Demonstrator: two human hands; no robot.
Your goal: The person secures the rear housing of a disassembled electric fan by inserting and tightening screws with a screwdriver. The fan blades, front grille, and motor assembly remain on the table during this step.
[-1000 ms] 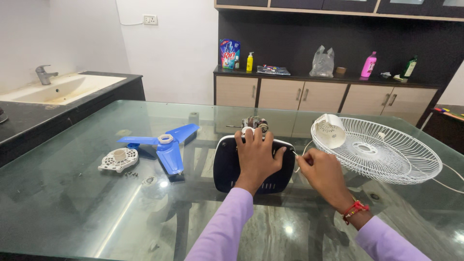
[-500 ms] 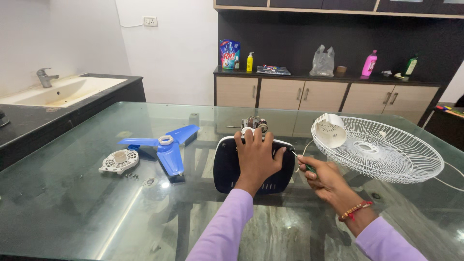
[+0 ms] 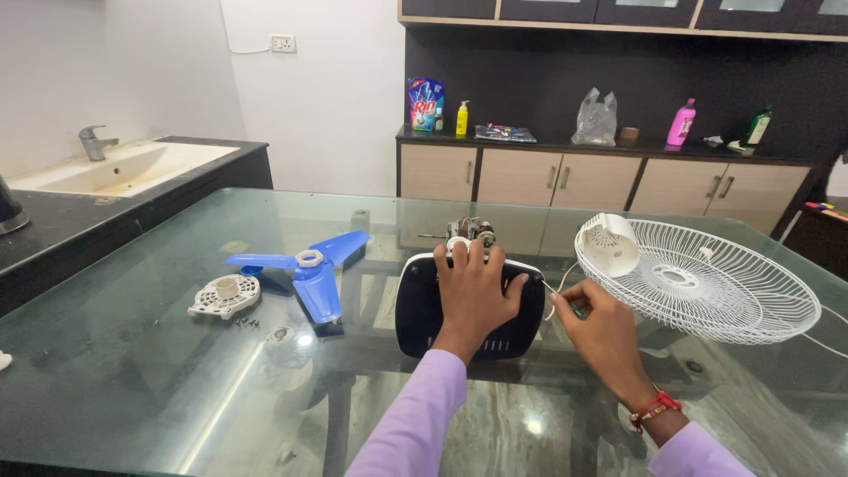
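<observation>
Fan base (image 3: 415, 309), a dark rounded housing with a white edge, lay flat near the middle of the glass table (image 3: 132, 371), with the bare motor (image 3: 470, 230) poking up just behind it. The left hand (image 3: 473, 291) lay spread palm-down on the housing, fingers splayed and gripping nothing, only pressing it in place. The right hand (image 3: 601, 331) sat just beside the housing's right edge, fingers curled and closed around a small green-handled screwdriver (image 3: 574, 309); the tip was aimed toward that edge, though whether it met a screw was too small to tell. A thin white cord (image 3: 556, 281) ran past it toward the housing.

Judging by the pose, the step in hand was work on a fastener at the right side of the base, one hand steadying while the other drove the tool. The next move would call for the tip to seat squarely before any turn, and for firm downward pressure from the flat hand so the housing did not slide on the slick glass.

To the right, touching the table, rested a white wire fan guard (image 3: 707, 291) with a white motor cover (image 3: 609, 243) lying on its near-left rim. To the left, well apart, lay a blue three-bladed fan blade (image 3: 309, 274), a white round vented cap (image 3: 225, 296), and a few small dark screws (image 3: 246, 321) just beside it.
</observation>
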